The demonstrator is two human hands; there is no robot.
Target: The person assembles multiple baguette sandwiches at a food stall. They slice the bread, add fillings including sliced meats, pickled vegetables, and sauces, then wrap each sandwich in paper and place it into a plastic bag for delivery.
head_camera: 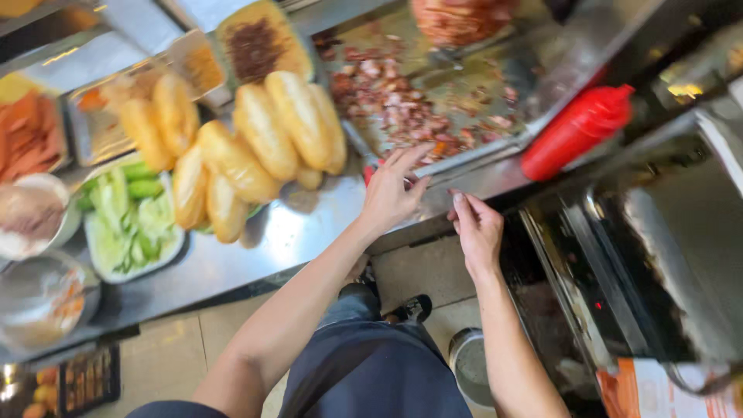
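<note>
Chopped meat (395,101) lies scattered across the steel griddle tray (534,85) at the back of the counter, under the base of a stacked meat spit (460,19). From my feed, I see my left hand (392,195) at the tray's near rim, fingers spread and loose, gripping nothing I can make out; a small red object (369,173) peeks from behind it, and I cannot tell whether the hand touches it. My right hand (477,230) sits just beside the left at the counter's edge, fingers together and slightly curled, empty as far as I can see. Both forearms reach up from the bottom of the view.

Left of the hands, baguette rolls (255,143) are piled on the steel counter (294,232). A white dish (104,267) holds cucumber pieces (128,209). Beyond are a tray of orange strips (27,131), a brown-filled container (259,46) and steel bowls (39,298). A red squeeze bottle (576,131) lies tilted to the right of the griddle tray, near the right hand.
</note>
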